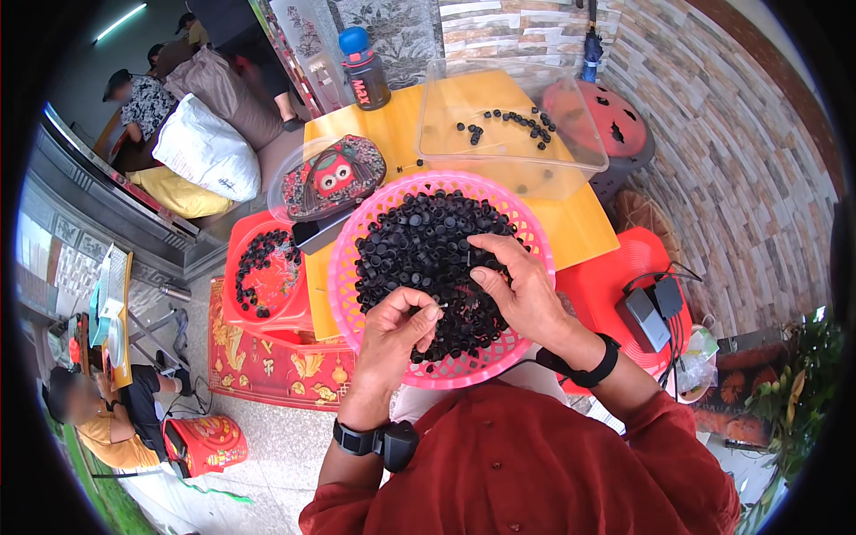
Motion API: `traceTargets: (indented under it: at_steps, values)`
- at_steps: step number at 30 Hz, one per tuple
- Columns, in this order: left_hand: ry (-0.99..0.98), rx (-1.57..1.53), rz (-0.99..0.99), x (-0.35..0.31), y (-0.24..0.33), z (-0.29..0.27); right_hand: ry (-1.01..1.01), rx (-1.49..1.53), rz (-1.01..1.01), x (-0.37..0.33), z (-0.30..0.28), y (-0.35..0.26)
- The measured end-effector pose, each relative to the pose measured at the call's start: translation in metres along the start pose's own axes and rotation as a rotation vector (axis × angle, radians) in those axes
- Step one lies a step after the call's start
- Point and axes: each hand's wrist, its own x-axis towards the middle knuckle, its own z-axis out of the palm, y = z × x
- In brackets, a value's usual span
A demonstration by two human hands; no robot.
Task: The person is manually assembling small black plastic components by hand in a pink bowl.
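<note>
A pink plastic basket full of small black caps is in front of me, its rim close to my body. Over the pile, my right hand has its thumb and index finger around a small black cap. My left hand is closed in a pinch above the near left part of the pile. A tiny pale tip shows at its fingertips, too small to name. The hands are apart, and both wrists wear black bands.
The basket rests on a yellow table with a clear plastic tray of black caps, an owl-patterned pouch and a bottle. A red stool with caps stands left; another red stool bears a power bank. People sit farther left.
</note>
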Motion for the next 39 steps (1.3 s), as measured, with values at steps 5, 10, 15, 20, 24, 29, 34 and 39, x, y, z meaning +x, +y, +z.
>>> traceTargets:
  at_steps: [5, 10, 15, 20, 24, 29, 34, 39]
  values:
    - [-0.038, -0.122, -0.053, 0.004, -0.007, -0.002, -0.146, -0.105, -0.238, -0.007, 0.009, -0.011]
    - [-0.088, -0.200, -0.124, 0.001, -0.007, -0.002, -0.079, 0.058, -0.007, -0.012, 0.006, -0.010]
    - [-0.102, 0.094, -0.020, 0.001, -0.014, -0.008, -0.025, -0.061, -0.105, -0.015, 0.008, -0.008]
    - [-0.076, 0.176, 0.015, -0.003, -0.012, 0.002, -0.036, -0.088, -0.177, -0.018, 0.014, -0.006]
    - [-0.072, 0.192, 0.086, -0.007, -0.017, 0.000, -0.034, -0.072, -0.149, -0.022, 0.016, -0.013]
    - [-0.057, 0.119, 0.174, -0.008, -0.020, -0.001, 0.002, -0.070, -0.169, -0.025, 0.015, -0.014]
    - [0.182, 0.666, 0.454, 0.004, -0.008, -0.024, 0.186, -0.076, -0.138, -0.023, -0.002, -0.014]
    - [-0.001, 1.091, 0.456, 0.004, 0.014, -0.009, 0.295, 0.085, -0.067, -0.027, -0.021, -0.004]
